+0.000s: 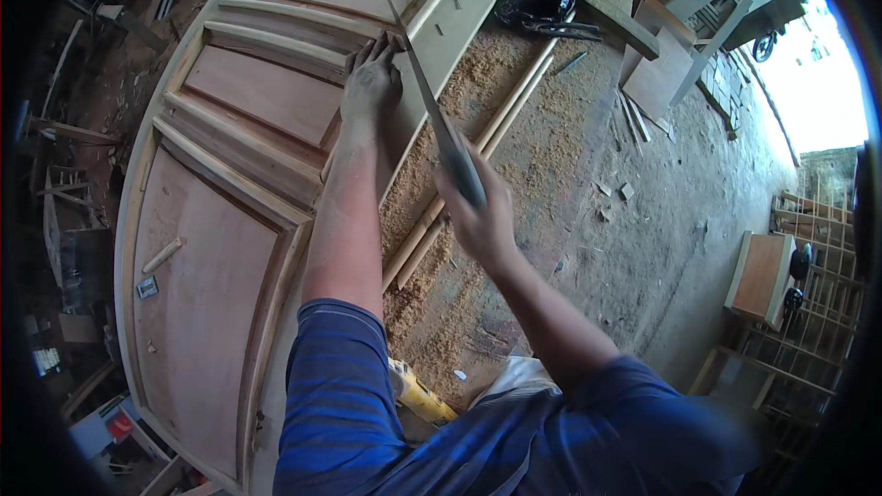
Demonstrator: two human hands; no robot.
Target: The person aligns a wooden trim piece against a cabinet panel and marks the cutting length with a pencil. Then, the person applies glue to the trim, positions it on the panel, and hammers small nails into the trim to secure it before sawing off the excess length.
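Observation:
A panelled wooden door (pixel 197 239) with raised light mouldings lies in front of me and to my left. My left hand (pixel 372 83) reaches over it, fingers bent down onto the end of a wooden moulding strip (pixel 276 44); the thumb is mostly hidden. My right hand (pixel 482 211) is closed around the near end of a handsaw (pixel 432 101), whose grip is largely covered by the fingers. Seen almost edge-on, the long tapering blade points away and passes just right of my left fingertips. Whether its teeth touch wood, I cannot tell.
Sawdust (pixel 542 138) covers the surface to the right, where two slim wooden rods (pixel 491 133) lie. A black plastic bag (pixel 537 5) sits at the far side. Near my body is a yellow tube (pixel 423 393). On the door rests a short wooden offcut (pixel 163 255).

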